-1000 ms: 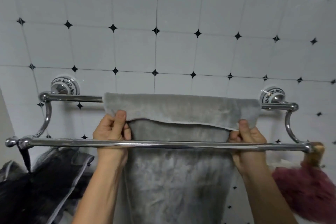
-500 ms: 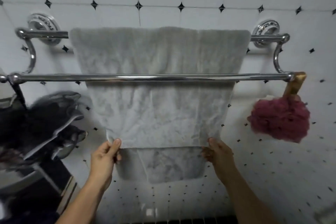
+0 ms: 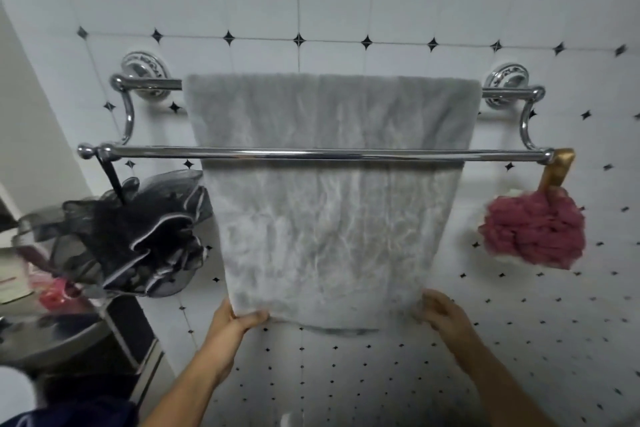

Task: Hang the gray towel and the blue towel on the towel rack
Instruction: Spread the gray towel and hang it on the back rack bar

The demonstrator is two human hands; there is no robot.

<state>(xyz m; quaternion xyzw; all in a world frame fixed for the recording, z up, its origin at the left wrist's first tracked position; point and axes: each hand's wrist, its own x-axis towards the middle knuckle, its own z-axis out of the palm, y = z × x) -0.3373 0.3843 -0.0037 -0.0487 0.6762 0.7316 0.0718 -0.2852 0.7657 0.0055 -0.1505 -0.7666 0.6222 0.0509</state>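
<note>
The gray towel (image 3: 329, 211) is draped over the rear bar of the chrome towel rack (image 3: 156, 151) and hangs down behind the front bar. Its back layer shows only as a thin strip below the front hem. My left hand (image 3: 235, 319) pinches the towel's lower left corner. My right hand (image 3: 440, 310) holds the lower right corner. The blue towel is not in view.
A black mesh sponge (image 3: 138, 236) hangs from the rack's left end, and a dark red sponge (image 3: 535, 229) on a gold ribbon from its right end. A shelf with small items (image 3: 20, 274) stands at the left. White tiled wall behind.
My hands pulled the towel's front layer down from the rear bar to full length. The front hem now nearly covers the back layer.
</note>
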